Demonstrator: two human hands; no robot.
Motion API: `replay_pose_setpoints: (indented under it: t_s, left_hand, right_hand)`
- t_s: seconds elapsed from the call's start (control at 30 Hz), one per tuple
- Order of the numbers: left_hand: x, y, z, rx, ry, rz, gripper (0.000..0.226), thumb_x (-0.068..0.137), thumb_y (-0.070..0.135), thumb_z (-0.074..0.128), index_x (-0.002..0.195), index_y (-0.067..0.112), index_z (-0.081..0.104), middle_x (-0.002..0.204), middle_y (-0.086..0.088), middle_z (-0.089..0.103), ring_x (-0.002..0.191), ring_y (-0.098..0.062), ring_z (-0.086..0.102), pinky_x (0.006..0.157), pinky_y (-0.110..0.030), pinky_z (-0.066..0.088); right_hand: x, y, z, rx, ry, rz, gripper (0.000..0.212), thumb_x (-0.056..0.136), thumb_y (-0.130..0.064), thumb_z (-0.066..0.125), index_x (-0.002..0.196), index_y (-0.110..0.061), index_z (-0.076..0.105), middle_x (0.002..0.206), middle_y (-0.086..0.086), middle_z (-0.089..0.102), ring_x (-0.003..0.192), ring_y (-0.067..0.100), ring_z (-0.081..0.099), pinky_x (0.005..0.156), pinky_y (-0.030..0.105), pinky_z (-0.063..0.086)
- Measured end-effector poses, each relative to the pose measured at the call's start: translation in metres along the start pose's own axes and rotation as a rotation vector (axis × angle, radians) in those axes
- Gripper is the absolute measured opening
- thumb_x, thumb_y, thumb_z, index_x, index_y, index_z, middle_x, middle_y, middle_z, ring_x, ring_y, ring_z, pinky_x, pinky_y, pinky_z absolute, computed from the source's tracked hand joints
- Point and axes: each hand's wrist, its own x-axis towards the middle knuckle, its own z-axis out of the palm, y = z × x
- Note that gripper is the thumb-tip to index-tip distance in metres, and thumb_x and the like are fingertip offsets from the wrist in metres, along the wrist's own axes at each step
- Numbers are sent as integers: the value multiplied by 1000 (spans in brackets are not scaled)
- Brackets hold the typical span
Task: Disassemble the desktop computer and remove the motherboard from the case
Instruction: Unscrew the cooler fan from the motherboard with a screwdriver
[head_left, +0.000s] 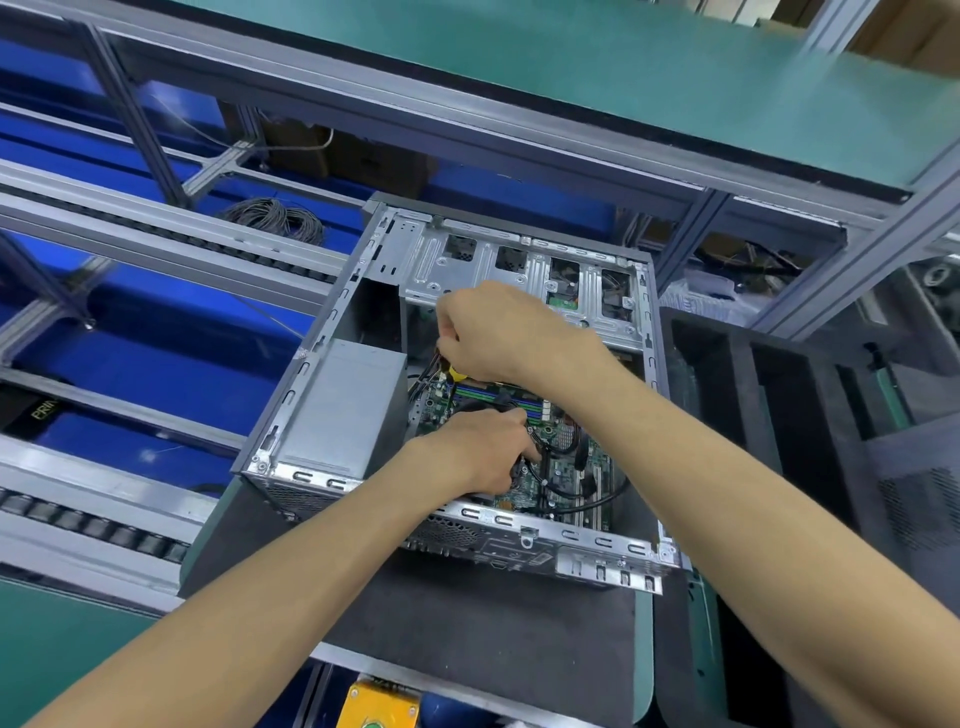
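Note:
An open grey desktop case lies on its side on a dark foam mat. Inside, the green motherboard shows at the bottom, crossed by black cables. My left hand reaches into the case and its curled fingers grip a black cable or connector over the board. My right hand is higher up, fingers curled round a tool with a yellow handle near the bundle of wires. The silver power supply sits in the case's left part. The drive cage spans the far side.
Black foam trays stand to the right of the case. A conveyor with rollers and blue bins runs on the left. A green shelf on aluminium framing hangs overhead. A yellow object lies at the bottom edge.

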Motion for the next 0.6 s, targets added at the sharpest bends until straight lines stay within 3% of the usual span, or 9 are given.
replay_pose_setpoints:
  t_s: [0.1, 0.2, 0.27, 0.3, 0.37, 0.5, 0.6]
  left_hand:
    - [0, -1, 1, 0, 9, 3, 55, 92, 12, 62, 143, 29, 52, 139, -2, 42, 127, -26, 46, 99, -47, 47]
    - [0, -1, 2, -6, 16, -2, 54, 91, 11, 62, 142, 29, 53, 141, -2, 42, 129, -26, 45, 100, -47, 46]
    - [0, -1, 2, -9, 17, -2, 53, 91, 13, 63, 141, 29, 54, 141, -2, 43, 129, -25, 45, 101, -47, 45]
    - [0, -1, 2, -11, 17, -2, 53, 91, 13, 64, 140, 29, 54, 140, -2, 43, 129, -25, 45, 100, -47, 45]
    - [1, -2, 2, -14, 23, 1, 52, 91, 13, 64, 139, 30, 56, 139, -2, 43, 127, -25, 45, 99, -47, 46]
    - [0, -2, 2, -21, 21, 2, 51, 91, 12, 63, 138, 31, 57, 138, -3, 44, 128, -25, 45, 99, -46, 46]
    - [0, -3, 1, -32, 16, 0, 51, 90, 12, 62, 137, 30, 57, 140, -2, 46, 129, -24, 45, 100, -46, 47]
  right_hand:
    - [0, -1, -2, 33, -8, -20, 28, 92, -27, 57, 115, -12, 53, 89, 5, 53, 86, 32, 55, 67, 36, 41]
    - [2, -2, 1, -67, 37, 21, 27, 98, -41, 52, 99, -14, 53, 75, 0, 41, 78, 29, 48, 67, 36, 35]
    - [3, -3, 2, -103, 78, 20, 23, 100, -35, 49, 97, -13, 52, 80, 3, 48, 77, 29, 47, 66, 36, 35]
    - [4, -2, 3, -76, 82, -1, 17, 98, -29, 51, 103, -13, 52, 85, 5, 51, 79, 30, 49, 66, 36, 35]
    - [2, -1, 1, -2, 51, -55, 24, 92, -22, 56, 114, -14, 49, 88, 5, 55, 80, 31, 53, 64, 36, 38]
    - [0, -3, 0, -86, 80, -29, 28, 98, -44, 53, 102, -16, 51, 85, 2, 47, 78, 29, 47, 67, 36, 37]
    - [-1, -4, 4, -86, 110, -20, 21, 100, -28, 49, 112, -11, 53, 86, 5, 46, 83, 32, 53, 67, 37, 36]
